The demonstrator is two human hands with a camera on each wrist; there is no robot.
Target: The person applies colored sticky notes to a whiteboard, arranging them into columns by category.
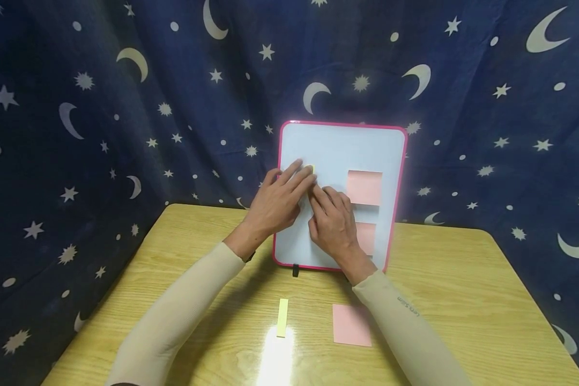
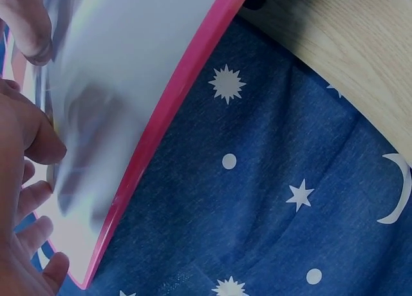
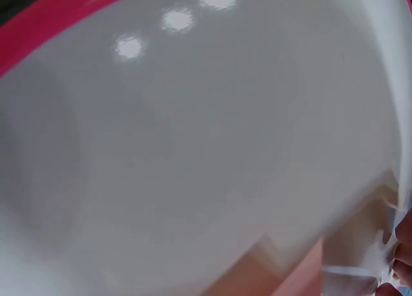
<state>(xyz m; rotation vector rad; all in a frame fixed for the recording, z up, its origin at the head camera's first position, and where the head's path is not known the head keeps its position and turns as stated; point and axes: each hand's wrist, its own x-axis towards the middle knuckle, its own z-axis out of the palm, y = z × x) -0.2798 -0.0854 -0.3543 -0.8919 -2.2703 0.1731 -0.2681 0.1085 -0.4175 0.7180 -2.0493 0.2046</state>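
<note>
A whiteboard (image 1: 338, 147) with a pink frame stands upright on the table. My left hand (image 1: 275, 203) lies against its left half, fingers stretched out towards the upper right. A yellow sticky strip (image 1: 313, 169) peeks out beside those fingertips, mostly hidden by them. Just below, my right hand (image 1: 335, 220) presses the board with its extended fingers, their tips meeting the left hand's. Two pink sticky notes, an upper one (image 1: 365, 187) and a lower one (image 1: 366, 237), are on the board's right side; the right hand partly covers the lower. In the left wrist view, the left fingers (image 2: 42, 141) are spread near the board.
On the table (image 1: 439, 300) in front of the board lie another yellow strip (image 1: 282, 318) and a pink sticky note (image 1: 351, 325), the latter beside the right sleeve. A black foot (image 1: 296, 270) shows under the board. Behind hangs a dark blue curtain (image 1: 173, 145) with moons and stars.
</note>
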